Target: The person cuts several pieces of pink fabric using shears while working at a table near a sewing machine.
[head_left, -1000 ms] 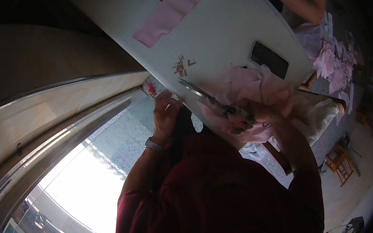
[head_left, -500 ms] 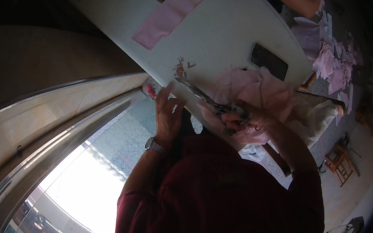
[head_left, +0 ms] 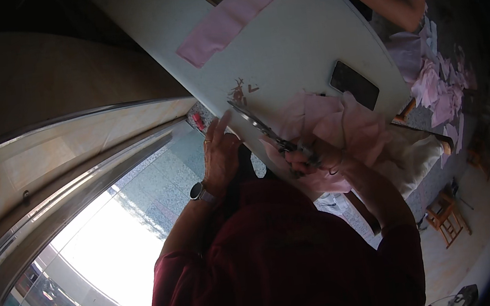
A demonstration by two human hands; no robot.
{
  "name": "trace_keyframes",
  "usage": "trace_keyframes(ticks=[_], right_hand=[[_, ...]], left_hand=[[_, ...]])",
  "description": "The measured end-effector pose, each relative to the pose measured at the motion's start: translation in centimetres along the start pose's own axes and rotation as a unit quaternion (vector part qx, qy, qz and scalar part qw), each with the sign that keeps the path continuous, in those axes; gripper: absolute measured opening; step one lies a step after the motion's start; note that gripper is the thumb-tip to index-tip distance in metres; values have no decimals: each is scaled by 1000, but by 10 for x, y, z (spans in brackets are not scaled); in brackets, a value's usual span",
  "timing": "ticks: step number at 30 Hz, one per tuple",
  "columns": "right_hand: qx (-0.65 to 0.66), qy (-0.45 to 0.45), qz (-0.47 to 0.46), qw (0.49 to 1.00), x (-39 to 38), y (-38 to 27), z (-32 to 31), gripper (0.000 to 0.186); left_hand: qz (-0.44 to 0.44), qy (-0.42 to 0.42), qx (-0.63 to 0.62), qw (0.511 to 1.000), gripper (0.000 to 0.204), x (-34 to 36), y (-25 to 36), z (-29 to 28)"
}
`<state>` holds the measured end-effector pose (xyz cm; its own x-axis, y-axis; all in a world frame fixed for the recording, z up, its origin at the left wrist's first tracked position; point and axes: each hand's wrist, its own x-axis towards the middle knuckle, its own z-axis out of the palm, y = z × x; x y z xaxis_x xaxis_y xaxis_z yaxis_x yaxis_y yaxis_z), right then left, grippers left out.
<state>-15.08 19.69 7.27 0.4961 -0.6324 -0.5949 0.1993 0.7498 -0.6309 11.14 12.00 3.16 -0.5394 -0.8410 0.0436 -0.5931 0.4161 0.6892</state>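
Note:
My right hand [head_left: 319, 155] is closed around the dark handles of a pair of scissors [head_left: 263, 128]. The long blades point up and left over the table's near edge, their tips close to a small pile of brownish scraps [head_left: 238, 92]. At that edge, left of the blades, is my left hand [head_left: 220, 159], fingers apart and nothing visible in it. Crumpled, sheer pink fabric [head_left: 345, 126] lies beneath and beyond my right hand. Whether the blades touch anything is hard to tell.
The pale table [head_left: 288, 57] carries a black phone [head_left: 354, 85] and a long pink fabric strip [head_left: 214, 38]. A co-worker's arm [head_left: 382, 1] reaches in at the far right, its hand by the strip's end. Pink scraps [head_left: 440, 85] hang or lie beyond the right edge. A wooden stool [head_left: 447, 217] stands lower right.
My right hand and the scissors have shifted slightly left. My left hand's fingers have moved a little. The co-worker's hand and the pink strip have moved slightly to the right.

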Motion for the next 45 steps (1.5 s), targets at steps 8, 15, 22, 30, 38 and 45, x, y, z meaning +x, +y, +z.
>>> trace_keyframes(ticks=[8, 15, 22, 30, 38, 45], right_hand=[[256, -102, 28, 961, 17, 31, -13, 19], [-101, -6, -46, 994, -2, 5, -5, 10], [-9, -22, -58, 998, -21, -15, -9, 7], [21, -58, 15, 998, -26, -17, -12, 8], [22, 18, 10, 1000, -17, -18, 5, 18], [29, 2, 12, 999, -8, -18, 4, 20]], left_hand=[[8, -5, -11, 1000, 3, 1, 0, -2], [-24, 12, -60, 998, 6, 10, 10, -15], [28, 32, -4, 999, 9, 33, -8, -35], [59, -111, 67, 990, 6, 59, -19, -44], [40, -112, 52, 992, 5, 35, -9, -35], [35, -110, 37, 993, 5, 29, -7, -34]])
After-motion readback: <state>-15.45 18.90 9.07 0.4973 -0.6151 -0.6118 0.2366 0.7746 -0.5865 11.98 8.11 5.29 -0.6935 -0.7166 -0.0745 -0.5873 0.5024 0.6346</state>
